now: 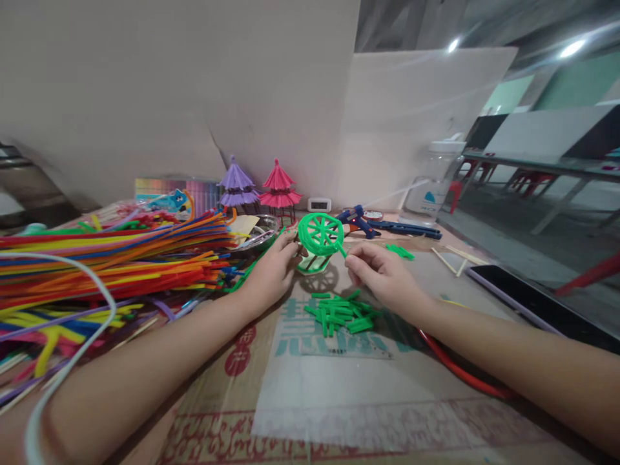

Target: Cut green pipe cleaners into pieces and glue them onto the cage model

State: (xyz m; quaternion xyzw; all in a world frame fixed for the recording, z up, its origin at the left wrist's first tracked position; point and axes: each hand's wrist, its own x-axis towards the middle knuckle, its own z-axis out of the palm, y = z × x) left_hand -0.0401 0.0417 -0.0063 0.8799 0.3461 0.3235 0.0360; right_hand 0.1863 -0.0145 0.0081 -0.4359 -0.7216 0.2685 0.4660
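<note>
My left hand (278, 263) is closed on the left side of a small green pipe-cleaner frame (321, 234), which has a round spoked top, thin brown posts and a pale base. Between the thumb and fingertips of my right hand (378, 271) is a short green pipe-cleaner piece (341, 250), its far end at the right rim of the round top. I cannot tell whether it is stuck there. Below the frame, a pile of cut green pipe-cleaner pieces (343, 312) lies on the plastic-covered table.
Bundles of coloured pipe cleaners (116, 258) fill the left side. Purple (236, 184) and pink pavilion models (279, 184) stand behind, near a glue gun (358, 219) and blue-handled tool (407, 228). On the right are a phone (533, 300) and a bottle (429, 184). A white cable (104, 284) crosses near my left arm.
</note>
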